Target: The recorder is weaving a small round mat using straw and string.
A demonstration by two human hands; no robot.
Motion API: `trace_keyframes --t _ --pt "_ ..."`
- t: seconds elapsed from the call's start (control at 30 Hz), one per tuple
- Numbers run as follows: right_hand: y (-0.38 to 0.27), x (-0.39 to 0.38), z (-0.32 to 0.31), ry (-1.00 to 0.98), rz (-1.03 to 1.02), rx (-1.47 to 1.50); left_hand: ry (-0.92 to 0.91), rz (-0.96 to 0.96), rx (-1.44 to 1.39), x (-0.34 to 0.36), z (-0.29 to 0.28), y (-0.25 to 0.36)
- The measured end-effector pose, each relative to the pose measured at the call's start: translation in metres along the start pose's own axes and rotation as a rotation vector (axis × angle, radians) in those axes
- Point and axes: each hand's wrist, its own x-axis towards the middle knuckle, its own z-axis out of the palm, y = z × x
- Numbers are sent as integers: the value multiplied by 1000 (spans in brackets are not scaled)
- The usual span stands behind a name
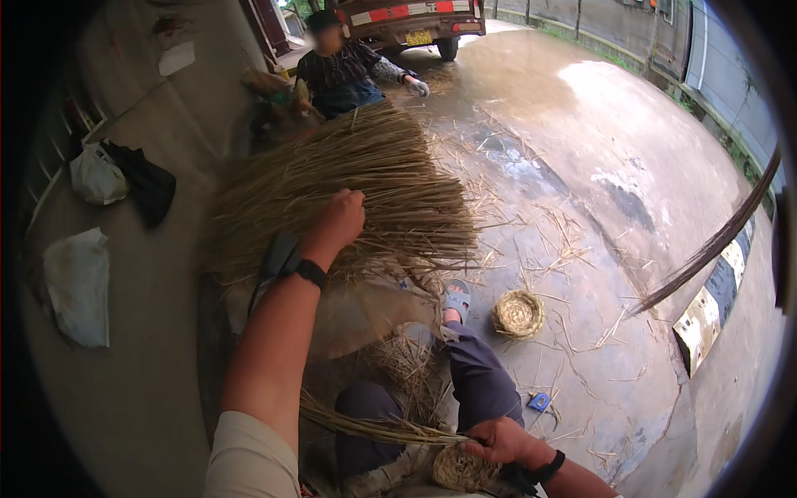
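A large pile of long dry straw stalks lies in front of me. My left hand reaches onto its top, fingers curled closed around some stalks; the exact number is hidden. Low in the view, my right hand is closed on a bunch of straw strands that runs off to the left across my knees. Just under that hand sits a round coiled straw piece, which it touches. A small finished-looking woven straw basket stands on the ground beside my sandalled foot.
Behind the pile sits a person with gloved hand. A blue tape measure lies at right. Loose straw litters the concrete. Bags and a white sack lie at left. A vehicle stands at the back, a broom-like bundle at right.
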Motion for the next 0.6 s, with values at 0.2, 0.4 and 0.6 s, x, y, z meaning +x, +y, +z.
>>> trace_keyframes --t 0.2,0.4,0.6 --pt "-2 1 -9 24 -15 63 -72 -26 166 32 31 -9" --pt "-4 -1 -9 74 -40 86 -109 90 381 33 43 -11" --pt "-2 0 -6 72 -50 68 89 187 412 22 13 -22"
